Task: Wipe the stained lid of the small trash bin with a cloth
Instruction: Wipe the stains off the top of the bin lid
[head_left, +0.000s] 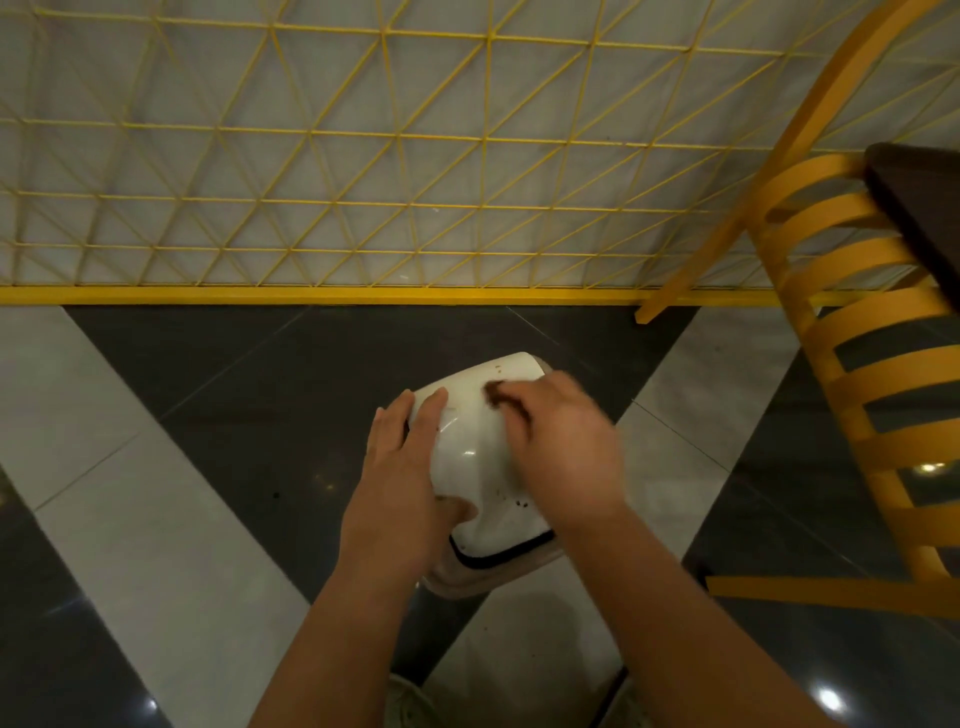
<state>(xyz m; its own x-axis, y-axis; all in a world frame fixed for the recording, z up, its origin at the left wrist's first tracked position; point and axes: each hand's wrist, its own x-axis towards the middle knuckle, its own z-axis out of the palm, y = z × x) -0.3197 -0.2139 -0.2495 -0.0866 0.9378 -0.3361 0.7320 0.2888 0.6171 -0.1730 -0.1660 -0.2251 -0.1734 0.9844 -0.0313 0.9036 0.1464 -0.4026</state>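
My left hand (410, 457) lies flat on the white lid (480, 441), fingers straight. My right hand (561, 447) (blurry) pinches a dark cloth (496, 392) there.

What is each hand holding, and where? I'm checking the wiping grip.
Right hand grips a dark cloth, bunched under its fingertips. Left hand holds nothing; it presses flat on the lid.

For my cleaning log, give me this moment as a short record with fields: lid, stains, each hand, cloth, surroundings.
lid: white trash bin lid, on the bin
stains: brown specks near the front edge
left hand: flat on the lid's left side
right hand: blurred, fingers curled on a dark cloth
surroundings: yellow chair, yellow lattice fence
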